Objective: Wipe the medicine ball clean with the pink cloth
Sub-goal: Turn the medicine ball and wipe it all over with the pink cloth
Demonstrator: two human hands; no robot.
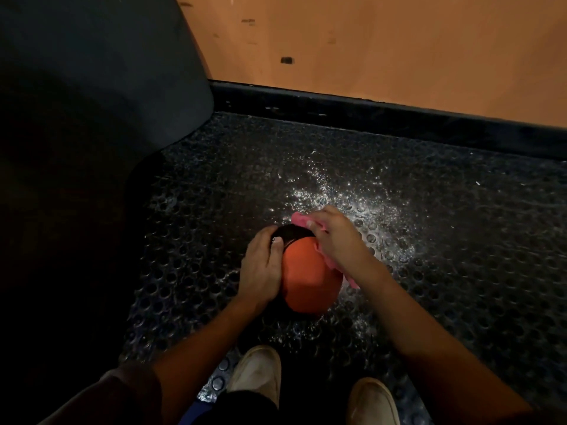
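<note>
The medicine ball (306,277) is orange with a black section at its far side, and it rests on the perforated black rubber floor mat (460,240). My left hand (262,265) is clasped against the ball's left side, thumb on the black part. My right hand (333,234) presses the pink cloth (302,221) onto the ball's upper right. The cloth shows beyond my fingers and also hangs below my wrist on the ball's right. Part of the ball is hidden under both hands.
A wet, glistening patch (352,197) spreads on the mat beyond the ball. A large dark padded object (92,118) fills the left. A black baseboard (368,115) and an orange wall (383,44) stand behind. My two light shoes (257,375) are below.
</note>
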